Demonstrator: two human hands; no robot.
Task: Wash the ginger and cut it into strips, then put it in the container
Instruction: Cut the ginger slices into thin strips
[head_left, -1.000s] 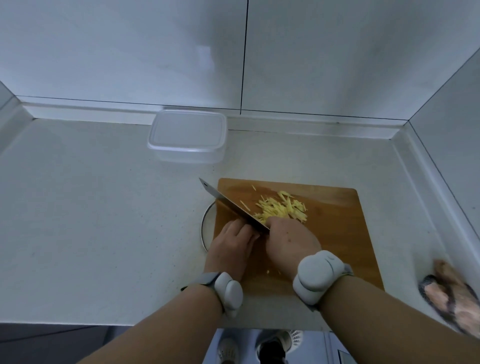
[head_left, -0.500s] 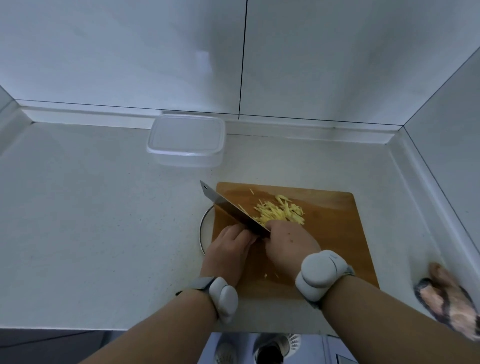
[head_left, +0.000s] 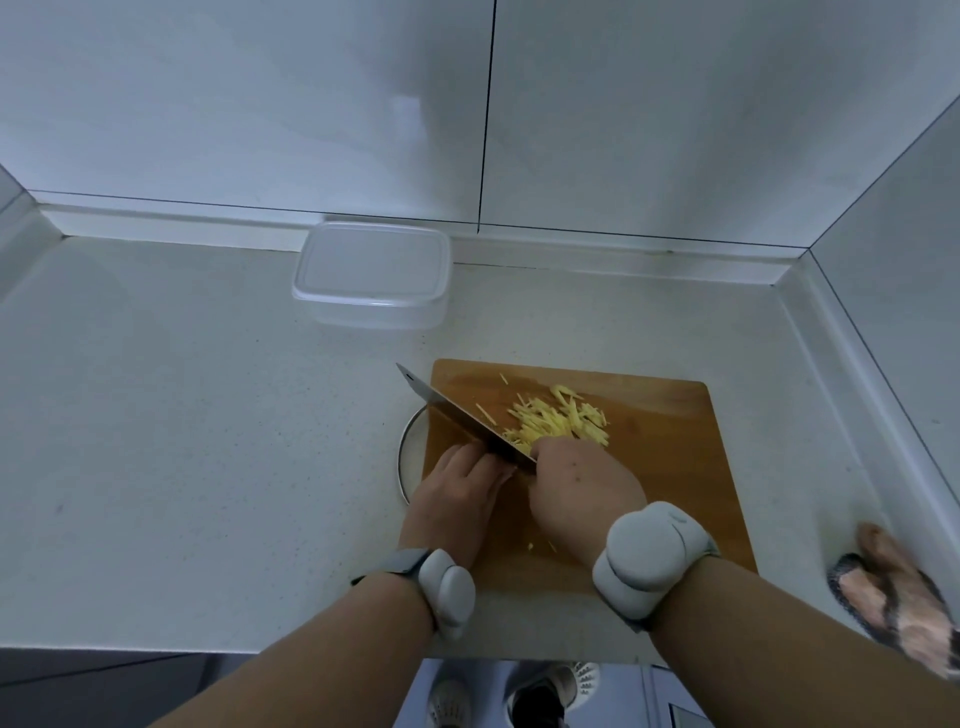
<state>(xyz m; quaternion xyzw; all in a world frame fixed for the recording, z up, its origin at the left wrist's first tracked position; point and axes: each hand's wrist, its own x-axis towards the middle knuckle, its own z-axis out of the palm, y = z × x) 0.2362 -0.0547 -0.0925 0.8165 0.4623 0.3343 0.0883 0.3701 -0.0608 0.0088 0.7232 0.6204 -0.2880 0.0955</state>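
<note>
My right hand (head_left: 582, 488) is gripping the cleaver (head_left: 457, 421) over the cutting board (head_left: 675, 467); my left hand (head_left: 457, 493), fingers curled, is pressing something I cannot see beside the ginger strips (head_left: 556, 421).

Pale yellow ginger strips (head_left: 558, 423) on an orange-brown wooden board (head_left: 670, 462); translucent whitish container (head_left: 371, 275), upper centre; speckled off-white counter (head_left: 182, 441).

I see bare worktop (head_left: 156, 441) left of the cutting board (head_left: 665, 467); beyond the board the lidded container (head_left: 371, 270) blocks the wall; a cloth (head_left: 898, 597) crowds its right.
</note>
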